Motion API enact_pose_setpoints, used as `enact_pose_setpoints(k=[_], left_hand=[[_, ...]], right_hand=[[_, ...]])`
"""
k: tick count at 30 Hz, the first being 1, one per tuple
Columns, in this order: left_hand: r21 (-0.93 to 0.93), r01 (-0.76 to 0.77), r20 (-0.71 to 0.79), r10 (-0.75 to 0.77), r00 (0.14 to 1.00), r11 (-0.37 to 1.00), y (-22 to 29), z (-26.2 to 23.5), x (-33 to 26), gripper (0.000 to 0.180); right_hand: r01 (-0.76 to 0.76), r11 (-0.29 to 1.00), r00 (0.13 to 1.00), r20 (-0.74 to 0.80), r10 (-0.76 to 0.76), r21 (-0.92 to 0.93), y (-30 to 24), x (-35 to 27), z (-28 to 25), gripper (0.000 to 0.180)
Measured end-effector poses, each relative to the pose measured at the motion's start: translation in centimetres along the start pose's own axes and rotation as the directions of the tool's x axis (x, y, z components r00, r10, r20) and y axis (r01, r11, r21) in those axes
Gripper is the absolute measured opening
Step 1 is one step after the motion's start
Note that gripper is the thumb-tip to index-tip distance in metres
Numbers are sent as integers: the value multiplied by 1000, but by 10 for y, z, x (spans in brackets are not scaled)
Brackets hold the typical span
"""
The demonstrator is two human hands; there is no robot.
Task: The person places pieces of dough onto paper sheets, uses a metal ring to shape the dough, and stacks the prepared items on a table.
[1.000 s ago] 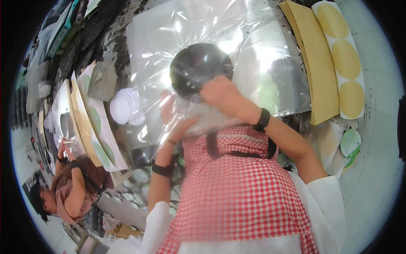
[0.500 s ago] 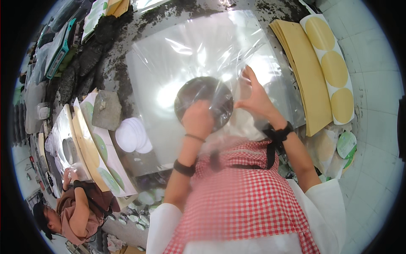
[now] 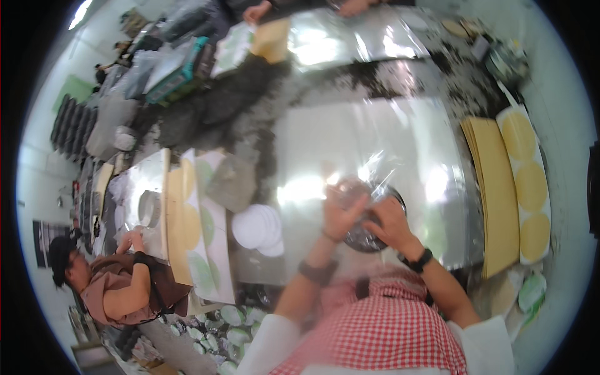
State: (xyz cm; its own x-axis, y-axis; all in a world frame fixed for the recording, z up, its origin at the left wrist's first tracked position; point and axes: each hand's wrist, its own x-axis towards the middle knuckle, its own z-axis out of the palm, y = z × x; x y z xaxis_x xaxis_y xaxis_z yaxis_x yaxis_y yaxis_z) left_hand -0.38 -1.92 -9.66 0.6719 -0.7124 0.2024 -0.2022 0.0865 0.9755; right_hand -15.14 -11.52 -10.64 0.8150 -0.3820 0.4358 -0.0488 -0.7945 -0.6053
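Note:
In front of me lies a round dark disc [image 3: 367,242] with shiny clear plastic film [image 3: 378,177] over and around it, on a stack of clear sheets [image 3: 369,134]. My left hand [image 3: 341,216] is at the disc's left side, smeared by motion; its fingers point inward over the disc. On the right side, my right hand [image 3: 396,226] bends its fingers and thumb together at the film over the disc. The two hands nearly meet, and they hide part of the disc.
Tan card sheets [image 3: 490,200] and a strip of round yellow labels [image 3: 531,181] lie at the right. To the left are a grey stone block [image 3: 231,182], white paper discs [image 3: 257,229] and green-label sheets [image 3: 209,219]. A co-worker [image 3: 125,281] handles film at the left; others' hands show at the far side.
The view has swung, so the table sits further right and lower, and more of the far side shows. My right hand, spread beside the disc before, has come in onto it, close to my left.

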Motion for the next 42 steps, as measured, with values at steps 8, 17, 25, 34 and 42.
enact_pose_setpoints(k=[8, 17, 25, 34, 42], left_hand=[[383, -389, 434, 208, 876, 838, -12, -5, -19, 20], [618, -386, 517, 16, 856, 684, -3, 6, -35, 48], [745, -575, 639, -118, 760, 338, -2, 47, -37, 46], [724, -627, 667, -64, 742, 287, -4, 66, -19, 48], [756, -597, 646, -155, 748, 269, -7, 69, -15, 51]], right_hand=[[20, 992, 995, -100, -8, 126, 7, -11, 1, 36], [-62, 997, 976, 214, 50, 48, -18, -13, -16, 32], [-11, 999, 990, 139, 17, -42, 15, -70, -97, 60], [-887, 34, 298, -513, 805, -461, 188, -248, -419, 88], [-659, 733, 721, -137, 680, 171, 106, -196, -298, 55]])
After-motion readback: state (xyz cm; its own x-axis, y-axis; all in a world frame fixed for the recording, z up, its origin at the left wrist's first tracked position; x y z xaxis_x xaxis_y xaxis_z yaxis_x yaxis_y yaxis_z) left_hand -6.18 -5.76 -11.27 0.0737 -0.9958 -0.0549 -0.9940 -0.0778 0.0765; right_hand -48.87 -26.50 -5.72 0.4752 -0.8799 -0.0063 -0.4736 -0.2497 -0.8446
